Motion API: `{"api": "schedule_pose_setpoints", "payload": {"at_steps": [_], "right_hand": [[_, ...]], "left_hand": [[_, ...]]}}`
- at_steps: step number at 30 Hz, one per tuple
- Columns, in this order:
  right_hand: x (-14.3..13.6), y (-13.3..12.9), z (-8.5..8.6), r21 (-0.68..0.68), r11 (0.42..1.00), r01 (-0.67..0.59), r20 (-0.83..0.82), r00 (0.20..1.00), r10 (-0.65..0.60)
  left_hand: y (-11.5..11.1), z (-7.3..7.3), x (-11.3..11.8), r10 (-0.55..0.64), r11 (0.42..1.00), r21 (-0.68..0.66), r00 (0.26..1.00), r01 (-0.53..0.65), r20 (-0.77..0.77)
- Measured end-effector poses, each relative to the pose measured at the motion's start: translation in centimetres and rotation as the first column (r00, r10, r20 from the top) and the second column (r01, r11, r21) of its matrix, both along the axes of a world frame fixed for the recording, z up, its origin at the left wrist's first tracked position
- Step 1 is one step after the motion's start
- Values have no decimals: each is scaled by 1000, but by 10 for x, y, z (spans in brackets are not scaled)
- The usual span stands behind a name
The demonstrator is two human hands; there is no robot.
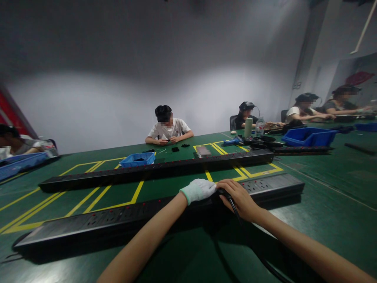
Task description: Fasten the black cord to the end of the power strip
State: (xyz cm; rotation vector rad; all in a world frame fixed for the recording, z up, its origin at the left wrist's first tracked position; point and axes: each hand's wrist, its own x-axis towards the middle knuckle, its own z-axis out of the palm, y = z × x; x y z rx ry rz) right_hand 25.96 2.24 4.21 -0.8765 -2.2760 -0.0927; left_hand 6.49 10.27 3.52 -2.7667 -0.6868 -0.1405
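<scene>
Cable (231, 204) hangs from the right hand (240, 199) beside the gloved left hand (199, 191).

The long black near socket bar (132, 217) and long black far bar (159, 169) walled a passable lane of yellow-lined green tabletop (169, 188).

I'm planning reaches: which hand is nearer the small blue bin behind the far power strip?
Left. The gloved left hand is at the near power strip, right of the bin; the bare right hand, holding the black cable, is farther right.
</scene>
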Motion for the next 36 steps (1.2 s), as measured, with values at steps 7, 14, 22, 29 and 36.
{"api": "schedule_pose_setpoints", "payload": {"at_steps": [7,14,22,29,36], "right_hand": [[0,-1,5,-15,1000,-25,9,1000,25],[-1,3,10,-44,998,-33,30,999,34],[-2,5,14,-61,997,-42,30,999,44],[-3,5,15,-47,998,-47,30,998,49],[-2,5,16,-45,997,-63,1,998,64]], "left_hand": [[1,2,3,55,996,-61,998,-57,-32],[-3,6,4,127,988,-82,991,-130,-31],[-3,6,4,123,991,-46,989,-127,-80],[-1,3,2,89,996,5,991,-89,-97],[-1,2,1,51,998,41,995,-47,-86]]}}
